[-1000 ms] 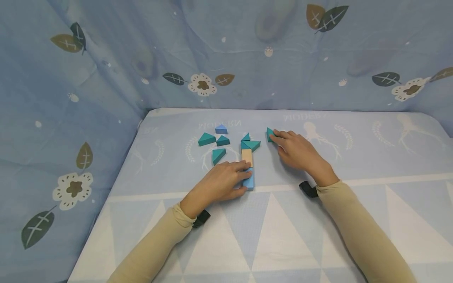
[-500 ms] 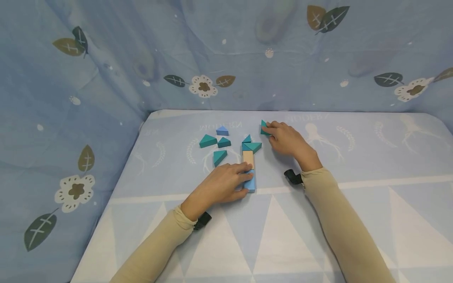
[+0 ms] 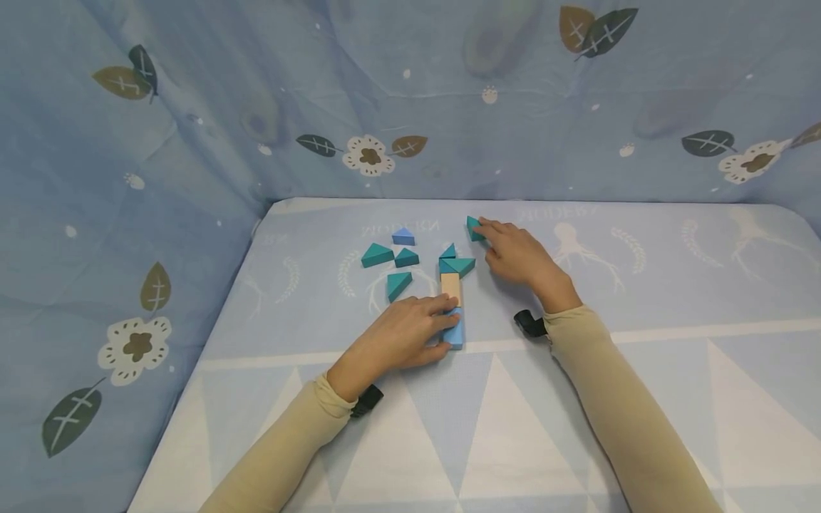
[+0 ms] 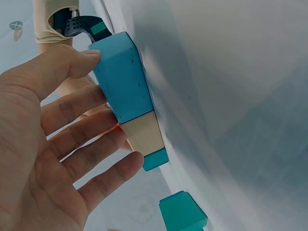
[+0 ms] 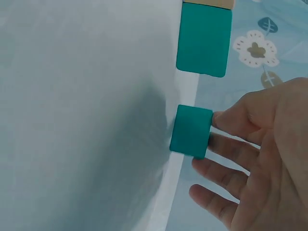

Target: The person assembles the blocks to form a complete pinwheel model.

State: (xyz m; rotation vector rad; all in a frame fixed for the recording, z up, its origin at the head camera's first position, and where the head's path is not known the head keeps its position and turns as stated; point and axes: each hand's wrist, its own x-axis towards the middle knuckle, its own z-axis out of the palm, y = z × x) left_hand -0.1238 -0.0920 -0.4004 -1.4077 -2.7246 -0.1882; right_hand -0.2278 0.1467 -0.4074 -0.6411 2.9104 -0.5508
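My left hand [image 3: 400, 331] rests with mostly straight fingers on a row of blocks in the head view. Under it are a blue block [image 3: 455, 338] and a natural wood block [image 3: 450, 286]; the left wrist view has the thumb touching the blue block [image 4: 122, 79]. Two teal triangular blocks [image 3: 460, 266] join the row's far end, with a small blue-green triangle [image 3: 447, 251] behind. Beyond them, my right hand [image 3: 519, 256] pinches a teal triangular block [image 3: 473, 228] between thumb and fingers, plain in the right wrist view, where the block [image 5: 191, 131] stands apart from the row.
Left of the row lie loose triangular blocks: a large teal one [image 3: 377, 255], a smaller teal one [image 3: 406, 257], another teal one [image 3: 398, 285] and a blue one [image 3: 403, 237]. A patterned cloth [image 3: 487, 442] covers the table, and a blue curtain [image 3: 449, 107] hangs behind.
My right hand has carried the teal triangular block left and farther back, slowing in the last half second. My left hand stays on the row.
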